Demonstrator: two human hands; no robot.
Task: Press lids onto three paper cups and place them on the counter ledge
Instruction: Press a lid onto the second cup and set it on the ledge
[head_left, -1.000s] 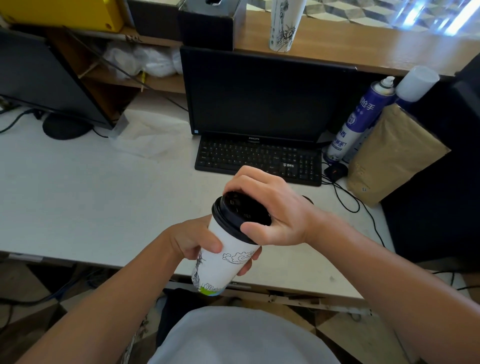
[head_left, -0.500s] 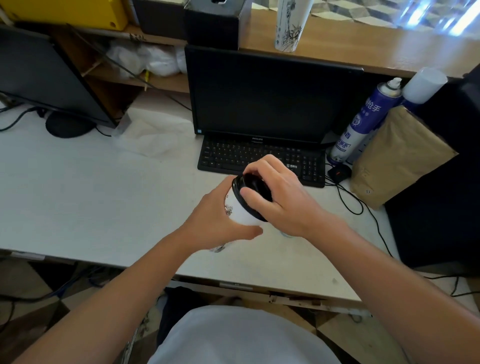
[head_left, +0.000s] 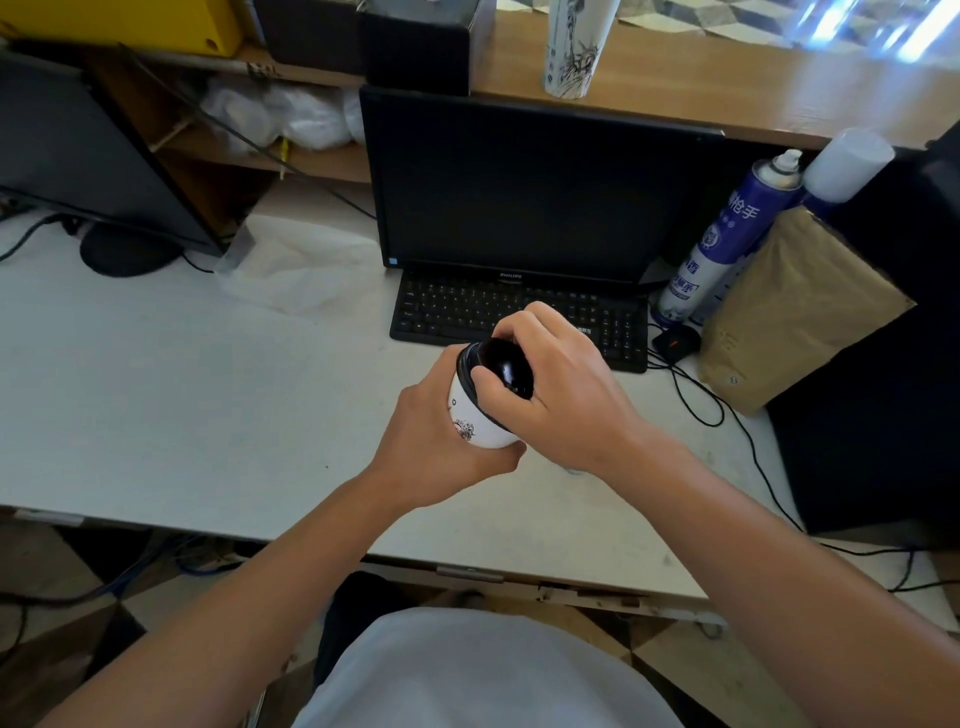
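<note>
Moved since a second ago: the held paper cup (head_left: 480, 421), from the desk's (head_left: 182, 389) near edge forward to just before the keyboard (head_left: 467, 312). Cups: two. Lid (head_left: 506, 369): one, black. Held cup's long axis is near upright, lid end up, tipped slightly right. Left hand (head_left: 436, 447) wraps its wall; right hand (head_left: 561, 395) curls over the lid. Second cup (head_left: 571, 52) stands on the ledge (head_left: 727, 93).

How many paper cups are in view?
2. One cup is held in the left hand, the right hand on its lid; a second cup stands on the ledge. More may be hidden.
</note>
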